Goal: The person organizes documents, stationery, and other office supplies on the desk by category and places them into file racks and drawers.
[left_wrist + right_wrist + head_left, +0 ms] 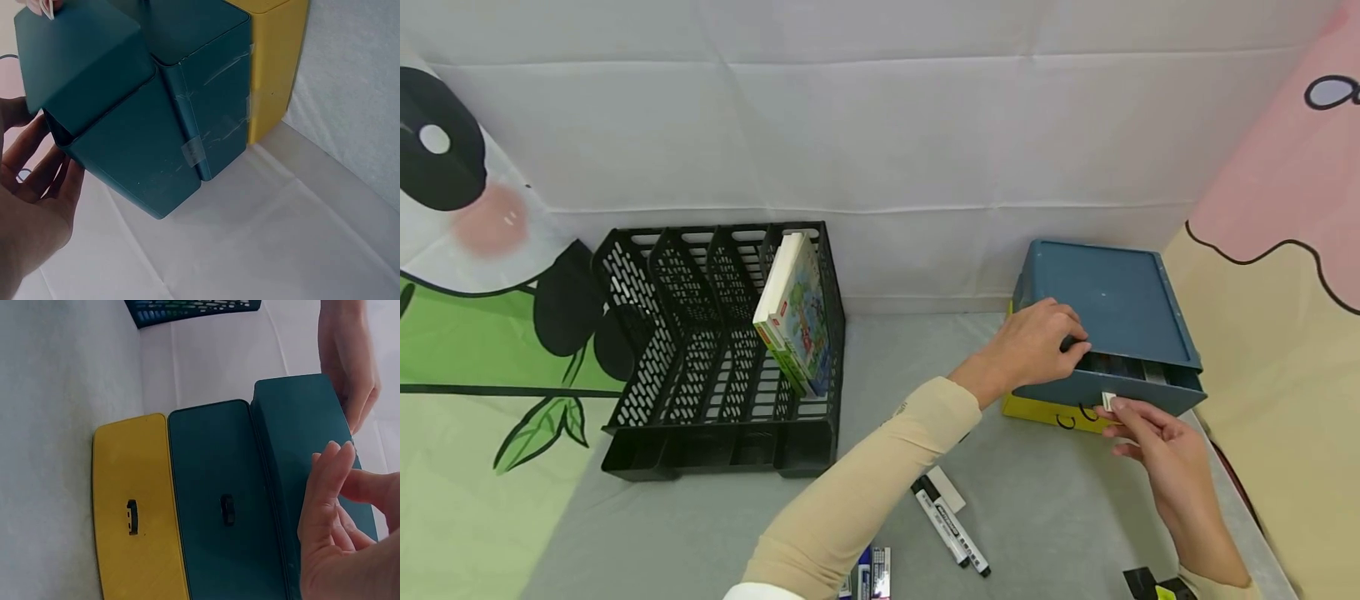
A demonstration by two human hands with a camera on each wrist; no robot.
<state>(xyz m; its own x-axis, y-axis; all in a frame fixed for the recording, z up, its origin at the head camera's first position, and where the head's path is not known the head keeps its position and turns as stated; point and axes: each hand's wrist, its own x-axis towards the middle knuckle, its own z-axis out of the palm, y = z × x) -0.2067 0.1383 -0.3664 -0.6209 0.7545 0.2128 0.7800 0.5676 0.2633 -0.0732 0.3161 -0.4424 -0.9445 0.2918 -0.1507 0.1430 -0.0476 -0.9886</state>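
A drawer unit (1105,300) with a blue-green top and a yellow bottom stands at the right. Its top drawer (1075,387) is pulled partly out, and several items inside are only partly visible. My left hand (1033,354) is at that drawer's left front corner, pinching a small black object (1067,342) whose kind I cannot tell. In front of the drawer, my right hand (1157,450) pinches a small white piece (1107,402) between thumb and finger. Whether this piece is fixed to the drawer is unclear. The lower drawers show black handles (227,509).
A black mesh organizer (700,358) with upright dividers stands at the left, holding thin books (797,312) in its right slot. Two markers (951,525) lie on the grey table beside a white block (946,489). Small packs (874,573) sit near the front edge.
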